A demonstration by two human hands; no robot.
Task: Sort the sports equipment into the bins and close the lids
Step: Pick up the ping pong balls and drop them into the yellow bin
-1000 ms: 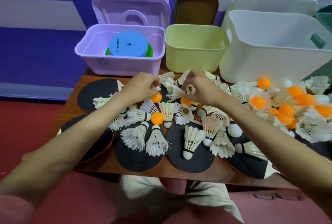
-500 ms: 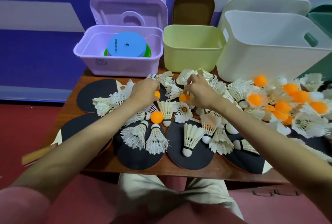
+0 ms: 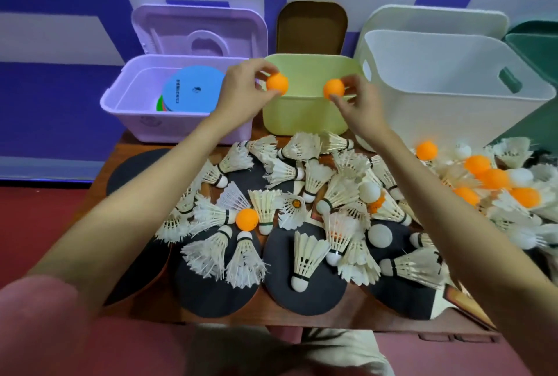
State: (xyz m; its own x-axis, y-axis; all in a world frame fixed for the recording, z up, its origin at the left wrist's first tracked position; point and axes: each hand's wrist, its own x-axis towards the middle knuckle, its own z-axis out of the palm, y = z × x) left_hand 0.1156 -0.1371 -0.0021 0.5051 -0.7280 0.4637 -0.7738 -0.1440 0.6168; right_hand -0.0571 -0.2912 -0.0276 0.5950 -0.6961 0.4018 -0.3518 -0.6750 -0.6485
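My left hand (image 3: 241,88) pinches an orange ball (image 3: 277,83) and my right hand (image 3: 357,101) pinches another orange ball (image 3: 333,88). Both balls hang over the open yellow-green bin (image 3: 302,116). Below, the wooden table (image 3: 126,146) is covered with white shuttlecocks (image 3: 305,258), black paddles (image 3: 302,294) and more orange balls (image 3: 495,178). One orange ball (image 3: 247,219) lies among the shuttlecocks at the left.
A lilac bin (image 3: 120,104) at the back left holds coloured discs (image 3: 190,91), its lid (image 3: 199,31) tilted up behind. A large white bin (image 3: 453,122) stands at the right, a dark green one (image 3: 537,52) beyond it. A brown lid (image 3: 312,27) leans behind the yellow-green bin.
Both hands have lifted from the pile on the table, each with an orange ball, and moved back and up over the yellow-green bin.
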